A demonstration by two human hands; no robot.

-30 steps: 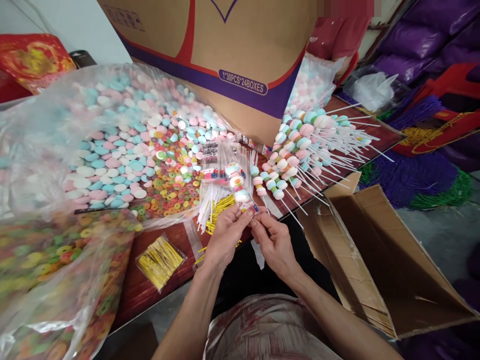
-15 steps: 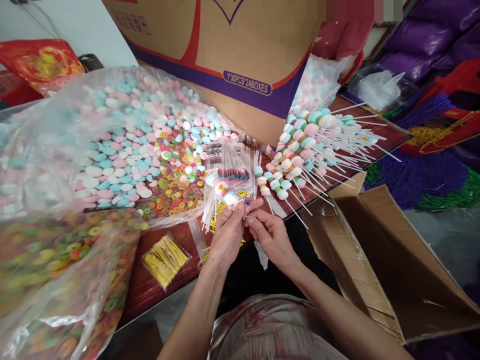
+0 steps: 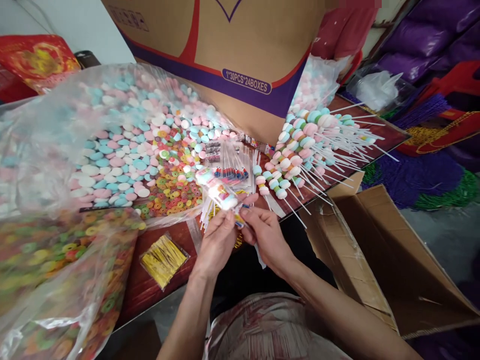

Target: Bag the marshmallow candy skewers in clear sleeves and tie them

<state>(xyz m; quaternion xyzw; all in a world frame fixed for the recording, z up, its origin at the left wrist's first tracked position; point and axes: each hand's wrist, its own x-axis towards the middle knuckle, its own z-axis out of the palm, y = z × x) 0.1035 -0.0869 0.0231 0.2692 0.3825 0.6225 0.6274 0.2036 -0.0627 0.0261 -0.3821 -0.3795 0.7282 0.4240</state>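
My left hand (image 3: 219, 237) is closed around the lower end of a candy skewer (image 3: 221, 194), whose marshmallows sit inside a printed clear wrapper and point up and to the left. Against the bottom of that wrapper my right hand (image 3: 264, 230) pinches with thumb and forefinger; the exact bit between its fingertips is too small to make out. Just beyond my hands lie printed clear bags (image 3: 230, 172) in a stack. Loose white sticks and yellow twist ties (image 3: 210, 212) show partly behind my left hand.
Finished marshmallow skewers (image 3: 300, 145) are piled at the right. Loose marshmallows (image 3: 112, 165) and gummy rings (image 3: 176, 192) lie in open plastic at the left. A packet of yellow twist ties (image 3: 164, 260) sits near the edge. A large carton (image 3: 247, 45) stands behind; an open box (image 3: 405, 265) is lower right.
Both hands have shifted slightly left and down. More of the wrapped skewer shows above my left hand, and its printed wrapper is now plainer to see.
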